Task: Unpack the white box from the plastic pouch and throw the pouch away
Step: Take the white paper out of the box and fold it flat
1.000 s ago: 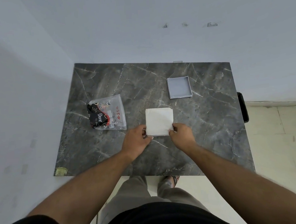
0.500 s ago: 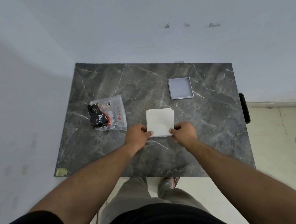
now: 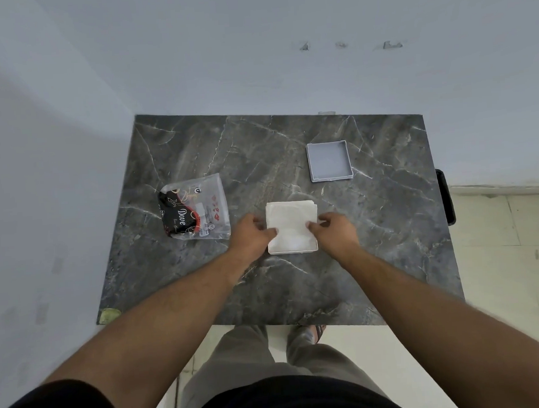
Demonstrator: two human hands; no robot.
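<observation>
A white square box [image 3: 293, 249] rests on the dark marble table [image 3: 259, 154], near its middle. A white paper sheet [image 3: 291, 218] covers the box's top. My left hand [image 3: 251, 233] pinches the sheet's left edge. My right hand [image 3: 334, 231] pinches its right edge. A clear plastic pouch [image 3: 213, 204] with red prints lies flat to the left, apart from my hands. Inside it sits a black item marked "Dove".
A shallow grey-white lid or tray [image 3: 329, 160] lies open side up at the back right. A black object [image 3: 446, 196] hangs at the table's right edge. Walls close in the back and left sides. Tiled floor [image 3: 512, 268] lies to the right.
Both hands have slid from the box's near corners to the middle of its sides. The sheet's near part now looks raised, and the box's near rim shows below it.
</observation>
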